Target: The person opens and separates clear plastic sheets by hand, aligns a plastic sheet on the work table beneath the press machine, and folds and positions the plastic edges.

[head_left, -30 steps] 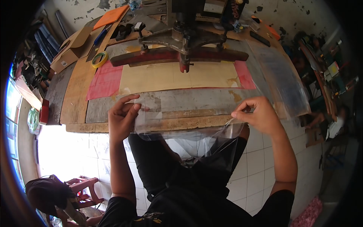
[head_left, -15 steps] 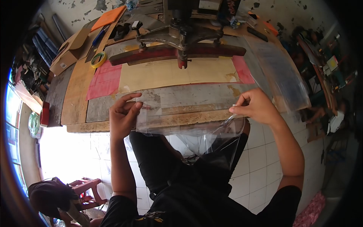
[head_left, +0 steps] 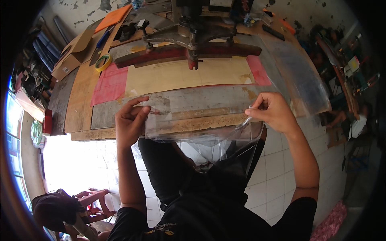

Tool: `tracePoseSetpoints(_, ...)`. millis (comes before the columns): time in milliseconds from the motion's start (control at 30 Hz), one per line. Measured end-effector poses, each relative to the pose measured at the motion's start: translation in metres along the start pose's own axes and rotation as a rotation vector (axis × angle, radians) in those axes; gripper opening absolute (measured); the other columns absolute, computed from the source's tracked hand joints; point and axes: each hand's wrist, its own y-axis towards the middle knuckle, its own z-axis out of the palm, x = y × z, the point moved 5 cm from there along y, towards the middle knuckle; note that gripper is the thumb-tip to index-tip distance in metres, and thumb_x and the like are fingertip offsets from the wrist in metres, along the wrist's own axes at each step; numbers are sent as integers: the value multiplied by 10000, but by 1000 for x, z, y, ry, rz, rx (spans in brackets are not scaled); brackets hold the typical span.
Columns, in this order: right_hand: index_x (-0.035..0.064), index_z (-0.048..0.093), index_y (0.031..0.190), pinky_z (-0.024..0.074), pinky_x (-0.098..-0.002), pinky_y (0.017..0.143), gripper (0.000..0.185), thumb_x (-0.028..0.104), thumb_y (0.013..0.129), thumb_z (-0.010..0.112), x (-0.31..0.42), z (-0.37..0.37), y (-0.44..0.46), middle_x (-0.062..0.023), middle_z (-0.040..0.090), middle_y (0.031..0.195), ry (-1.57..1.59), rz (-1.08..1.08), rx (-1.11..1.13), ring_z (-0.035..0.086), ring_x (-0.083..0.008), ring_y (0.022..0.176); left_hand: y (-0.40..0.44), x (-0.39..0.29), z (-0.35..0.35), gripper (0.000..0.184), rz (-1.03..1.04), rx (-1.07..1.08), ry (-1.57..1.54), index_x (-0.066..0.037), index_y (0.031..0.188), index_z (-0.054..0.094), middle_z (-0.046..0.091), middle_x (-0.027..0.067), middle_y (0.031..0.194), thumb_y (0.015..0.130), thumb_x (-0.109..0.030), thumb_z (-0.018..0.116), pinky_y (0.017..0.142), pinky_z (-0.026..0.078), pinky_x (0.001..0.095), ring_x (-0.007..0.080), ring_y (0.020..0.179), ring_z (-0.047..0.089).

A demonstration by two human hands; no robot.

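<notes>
A clear plastic sheet (head_left: 193,134) is stretched between my hands over the table's front edge, its lower part hanging above my lap. My left hand (head_left: 132,120) pinches its left end between thumb and fingers. At the right end my right hand (head_left: 267,112) pinches a gathered corner of the sheet. Beyond them a yellow sheet (head_left: 181,78) lies flat on the table, with a pink piece (head_left: 109,85) at its left end and another at its right. A press head with a long red bar (head_left: 161,57) stands above the yellow sheet's back part.
A tape roll (head_left: 103,63) and an open cardboard box (head_left: 70,60) lie at the left. Clear sheets (head_left: 303,78) are stacked at the table's right side. A person (head_left: 52,211) is at the lower left beside a red stool (head_left: 96,203).
My right hand has risen slightly, and the plastic at its fingertips is more bunched. The sheet's hanging right part has shifted. My left hand has stayed almost in place.
</notes>
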Motion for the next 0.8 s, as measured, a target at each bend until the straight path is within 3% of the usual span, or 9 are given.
tracePoseSetpoints(33, 9, 669, 843, 487, -210, 623, 201, 95, 868, 849, 1, 0, -1, -32, 706, 794, 12, -13, -25, 631, -46, 712, 0, 1, 1, 324, -2, 4, 0, 21, 1298, 627, 799, 120, 922, 1012, -113, 699, 637, 505, 207, 44, 686, 648)
tracePoseSetpoints(100, 3, 681, 838, 476, -218, 621, 223, 132, 861, 861, 0, 0, -3, -21, 696, 767, 24, -22, -54, 618, -42, 704, 1, 0, 3, 295, 70, -32, -20, 17, 1282, 655, 797, 86, 910, 1013, -96, 698, 504, 338, 175, -15, 556, 475)
tracePoseSetpoints(367, 64, 529, 920, 533, -226, 728, 327, 17, 857, 847, 7, -7, -10, -41, 696, 875, 222, -188, -133, 672, -75, 812, 2, 5, 0, 304, 65, -45, -22, 15, 1285, 659, 794, 75, 881, 1007, -98, 705, 492, 329, 179, -10, 552, 458)
tracePoseSetpoints(600, 64, 525, 953, 547, -254, 793, 323, 5, 868, 831, 10, -10, -14, -50, 701, 878, 285, -236, -187, 688, -100, 889, 2, 2, 1, 304, 78, -51, -39, 5, 1278, 654, 801, 103, 895, 1005, -119, 708, 458, 329, 186, -2, 518, 463)
tracePoseSetpoints(800, 64, 482, 1005, 552, -286, 872, 345, -22, 890, 795, 9, -10, -10, -116, 740, 954, 364, -217, -206, 695, -127, 924, 2, -2, 1, 309, 78, -65, 3, 6, 1288, 648, 803, 102, 902, 1006, -109, 701, 463, 328, 186, -5, 523, 464)
